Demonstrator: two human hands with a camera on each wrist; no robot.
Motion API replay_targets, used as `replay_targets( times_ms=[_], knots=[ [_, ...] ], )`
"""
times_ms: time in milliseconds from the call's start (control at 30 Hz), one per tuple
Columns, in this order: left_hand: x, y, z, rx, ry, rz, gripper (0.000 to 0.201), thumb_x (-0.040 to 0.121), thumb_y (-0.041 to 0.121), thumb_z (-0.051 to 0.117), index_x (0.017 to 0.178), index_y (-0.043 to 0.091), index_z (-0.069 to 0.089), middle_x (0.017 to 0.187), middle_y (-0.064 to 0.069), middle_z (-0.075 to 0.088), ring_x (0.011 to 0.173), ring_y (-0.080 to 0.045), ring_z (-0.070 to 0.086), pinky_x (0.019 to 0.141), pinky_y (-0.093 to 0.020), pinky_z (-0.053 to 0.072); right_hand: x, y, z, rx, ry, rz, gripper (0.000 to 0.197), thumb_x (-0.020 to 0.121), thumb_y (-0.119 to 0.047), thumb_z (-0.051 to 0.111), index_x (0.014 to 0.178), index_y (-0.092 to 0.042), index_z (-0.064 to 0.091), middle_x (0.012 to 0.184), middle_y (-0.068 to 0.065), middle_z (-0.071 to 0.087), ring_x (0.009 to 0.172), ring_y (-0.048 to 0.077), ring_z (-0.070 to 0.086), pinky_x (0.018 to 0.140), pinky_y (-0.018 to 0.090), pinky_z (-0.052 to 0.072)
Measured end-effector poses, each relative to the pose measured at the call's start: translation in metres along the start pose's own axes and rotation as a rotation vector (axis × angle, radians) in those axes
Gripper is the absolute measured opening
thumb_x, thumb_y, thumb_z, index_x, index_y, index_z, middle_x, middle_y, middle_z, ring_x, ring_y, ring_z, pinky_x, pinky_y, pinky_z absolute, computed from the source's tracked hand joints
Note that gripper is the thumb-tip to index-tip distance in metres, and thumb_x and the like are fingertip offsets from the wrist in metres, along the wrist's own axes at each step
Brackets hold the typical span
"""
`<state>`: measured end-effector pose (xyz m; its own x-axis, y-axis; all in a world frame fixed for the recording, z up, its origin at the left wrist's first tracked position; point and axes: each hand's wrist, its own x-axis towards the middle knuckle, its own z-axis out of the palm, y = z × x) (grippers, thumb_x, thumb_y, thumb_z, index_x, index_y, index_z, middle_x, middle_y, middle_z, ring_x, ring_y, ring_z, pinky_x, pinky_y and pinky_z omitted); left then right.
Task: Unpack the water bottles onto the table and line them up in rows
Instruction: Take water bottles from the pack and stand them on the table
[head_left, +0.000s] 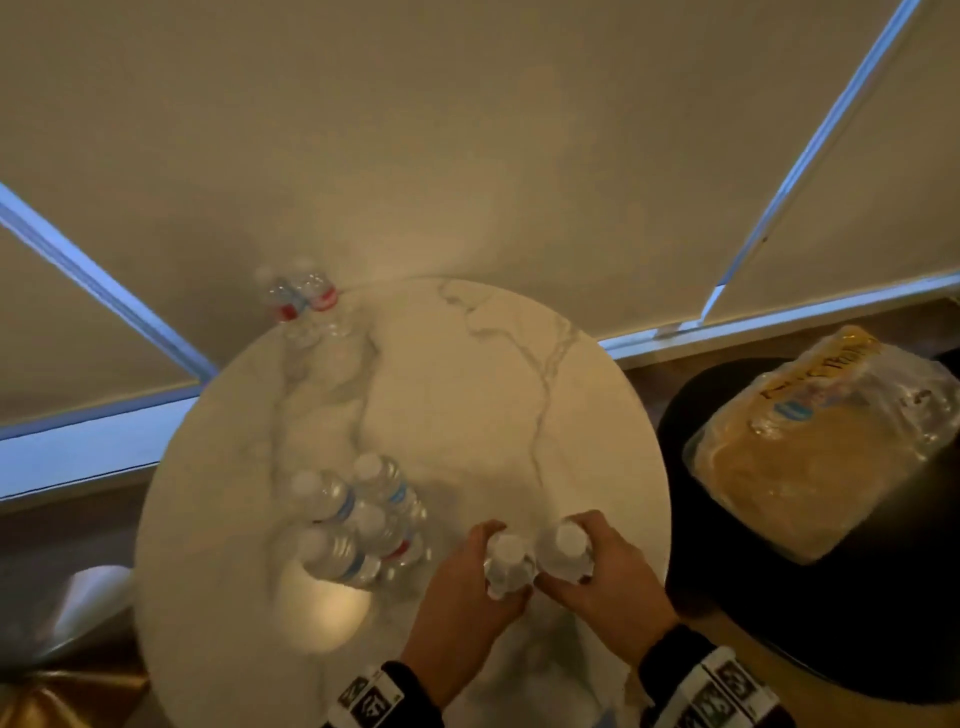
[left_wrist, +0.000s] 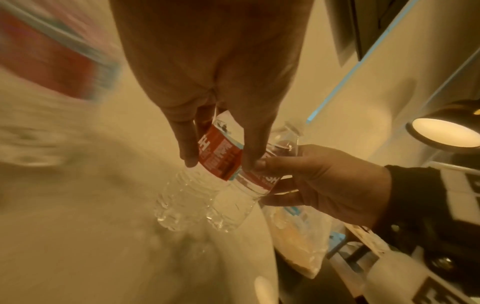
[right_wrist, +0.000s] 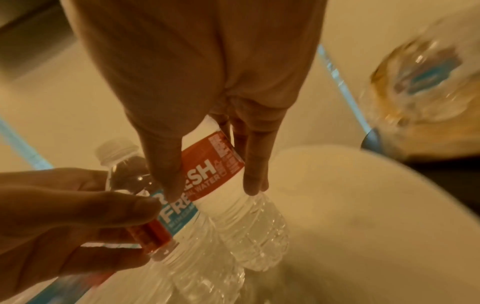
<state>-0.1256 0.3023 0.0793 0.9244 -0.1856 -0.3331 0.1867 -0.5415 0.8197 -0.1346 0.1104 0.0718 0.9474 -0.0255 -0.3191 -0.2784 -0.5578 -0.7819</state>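
**Two bottles meet at the counter's near edge**

I hold a water bottle in each hand over the near right part of the round marble counter (head_left: 467, 395). My left hand (head_left: 467, 577) wraps the left bottle (head_left: 506, 564) around its red label, thumb on one side and fingers (left_wrist: 188, 144) on the other. My right hand (head_left: 605, 582) grips the right bottle (head_left: 566, 553) the same way, its fingers (right_wrist: 255, 164) curled around the red label that reads "FRESH". Both bottles stand roughly upright, caps up, and their sides touch; the wrist views show their clear bases close to the marble, though I cannot tell whether they rest on it.

To the left of my hands, a cluster of four bottles (head_left: 358, 519) with white caps stands packed together on the counter, blue and red labels showing. At the far left edge, well apart from the cluster, a pair of bottles (head_left: 304, 301) with red labels stands side by side.

To the right of the counter, a crumpled plastic wrapper (head_left: 826, 441) lies on a dark round seat (head_left: 779, 613). Pale window blinds (head_left: 467, 156) fill the far side of the scene. A black sleeve (head_left: 670, 654) with printed marker tags covers each of my wrists.
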Motion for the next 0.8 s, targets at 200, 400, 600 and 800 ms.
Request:
replay_targets(
  times_ms=[200,400,600,800],
  knots=[
    [-0.049,-0.054,-0.061,0.010,0.204,-0.098,0.049,0.081,0.035,0.079,0.113,0.052,0.046,0.110,0.020,0.068,0.102,-0.001,0.065,0.092,-0.027,0.055,-0.001,-0.044,0.097,0.052,-0.111,-0.055,0.053,0.063,-0.055,0.080,0.104,-0.035,0.052,0.099,-0.013,0.066,0.088,0.005,0.063,0.078,0.033,0.055],
    [-0.060,-0.077,-0.078,-0.099,0.265,-0.113,0.046,0.080,0.039,0.080,0.110,0.058,0.052,0.106,0.031,0.068,0.101,0.015,0.063,0.090,-0.023,0.055,0.006,-0.061,0.123,0.037,-0.104,-0.075,0.062,0.067,-0.047,0.078,0.120,-0.032,0.050,0.116,-0.007,0.060,0.103,0.014,0.061,0.089,0.037,0.054],
    [-0.064,-0.093,-0.070,0.238,0.083,-0.357,0.055,0.082,0.053,0.074,0.125,0.024,0.057,0.121,0.005,0.066,0.111,-0.015,0.064,0.092,-0.025,0.050,0.007,-0.051,0.108,-0.075,-0.228,-0.044,0.085,0.067,-0.043,0.080,0.138,-0.029,0.036,0.129,-0.006,0.051,0.113,0.015,0.056,0.093,0.028,0.048],
    [-0.056,-0.077,-0.036,0.465,-0.065,-0.309,0.030,0.091,0.056,0.058,0.100,0.028,0.063,0.098,0.005,0.069,0.092,-0.010,0.066,0.088,-0.030,0.056,0.001,-0.010,0.048,-0.207,-0.159,0.060,0.036,0.082,-0.046,0.067,0.112,-0.030,0.054,0.097,-0.009,0.061,0.083,0.010,0.061,0.075,0.025,0.051]
  ],
)
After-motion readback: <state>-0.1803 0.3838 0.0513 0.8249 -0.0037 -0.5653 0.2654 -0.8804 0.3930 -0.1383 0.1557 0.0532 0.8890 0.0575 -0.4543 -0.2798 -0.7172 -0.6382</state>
